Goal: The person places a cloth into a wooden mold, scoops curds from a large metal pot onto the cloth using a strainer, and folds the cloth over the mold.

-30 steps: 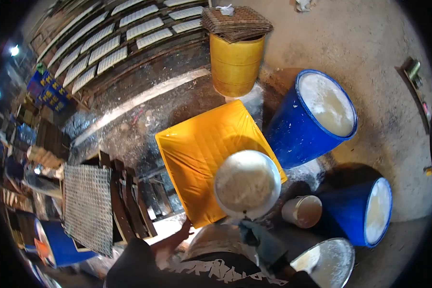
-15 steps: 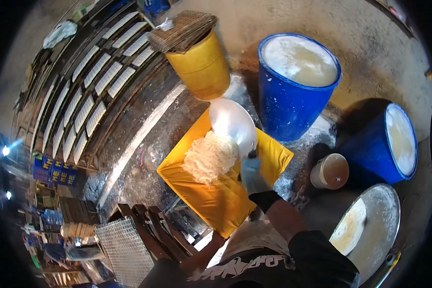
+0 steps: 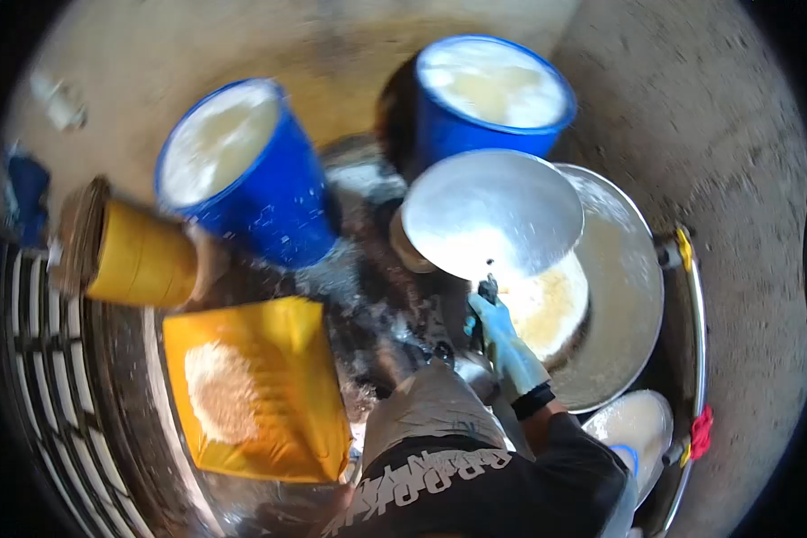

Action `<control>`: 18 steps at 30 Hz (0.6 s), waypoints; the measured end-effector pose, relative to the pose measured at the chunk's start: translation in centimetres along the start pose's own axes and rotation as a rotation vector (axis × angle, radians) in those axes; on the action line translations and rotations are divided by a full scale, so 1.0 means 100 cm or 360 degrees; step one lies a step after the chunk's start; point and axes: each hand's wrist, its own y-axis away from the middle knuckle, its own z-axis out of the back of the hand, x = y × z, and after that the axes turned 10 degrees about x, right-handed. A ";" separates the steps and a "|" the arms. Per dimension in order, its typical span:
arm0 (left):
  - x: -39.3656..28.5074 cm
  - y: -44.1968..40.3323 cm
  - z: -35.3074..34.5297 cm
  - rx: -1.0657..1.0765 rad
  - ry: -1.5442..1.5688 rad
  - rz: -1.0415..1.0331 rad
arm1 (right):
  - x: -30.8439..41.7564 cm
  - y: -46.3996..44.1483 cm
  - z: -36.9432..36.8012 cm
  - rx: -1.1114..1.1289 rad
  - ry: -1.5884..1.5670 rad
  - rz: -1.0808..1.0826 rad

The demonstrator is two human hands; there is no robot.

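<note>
My right hand (image 3: 500, 334), in a pale blue-green glove, is closed round the dark handle of a wide, shiny metal wok (image 3: 491, 206). The wok hangs over the left part of a large metal basin (image 3: 632, 350) and hides some of it. Inside the basin lies a round, whitish mass (image 3: 551, 309) beside a pale liquid. To the left stands a yellow-covered table (image 3: 305, 386) with a heap of pale, crumbly stuff (image 3: 222, 394) on it. My left hand is out of view.
Two blue barrels (image 3: 287, 206) (image 3: 484, 139) hold pale, foamy liquid. A yellow barrel (image 3: 143, 260) stands left, and a bucket (image 3: 408, 242) is partly behind the wok. A metal pipe (image 3: 699, 350) runs along the right wall, near a white container (image 3: 632, 430).
My view has swung right. My right hand has carried the wok from beside the heap on the yellow-covered table to over the metal basin.
</note>
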 end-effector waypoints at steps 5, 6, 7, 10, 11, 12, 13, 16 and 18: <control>-0.048 -0.009 -0.068 -0.0010 -0.0561 0.0262 | -0.060 -0.077 0.236 -0.0882 -0.0481 -0.0059; -0.060 -0.015 -0.085 0.0001 -0.0670 0.0304 | -0.062 -0.087 0.268 -0.1004 -0.0497 -0.0059; -0.077 -0.023 -0.099 0.0008 -0.0786 0.0339 | -0.062 -0.097 0.291 -0.1126 -0.0514 -0.0069; -0.127 -0.053 -0.148 -0.0063 -0.1134 0.0358 | -0.054 -0.126 0.332 -0.1240 -0.0635 0.0159; -0.155 -0.058 -0.184 -0.0230 -0.1262 0.0333 | -0.055 -0.137 0.344 -0.1219 -0.0706 0.0283; -0.176 -0.043 -0.233 -0.0368 -0.1245 0.0161 | -0.062 -0.155 0.358 -0.1227 -0.0737 0.0254; -0.194 -0.045 -0.250 -0.0273 -0.1119 0.0041 | -0.074 -0.182 0.370 -0.1278 -0.0765 0.0304; -0.235 -0.035 -0.326 -0.0130 -0.1031 -0.0147 | -0.126 -0.271 0.397 -0.1439 -0.0842 0.0441; -0.246 -0.034 -0.381 -0.0142 -0.1134 -0.0269 | -0.119 -0.299 0.382 -0.1655 -0.0625 0.0344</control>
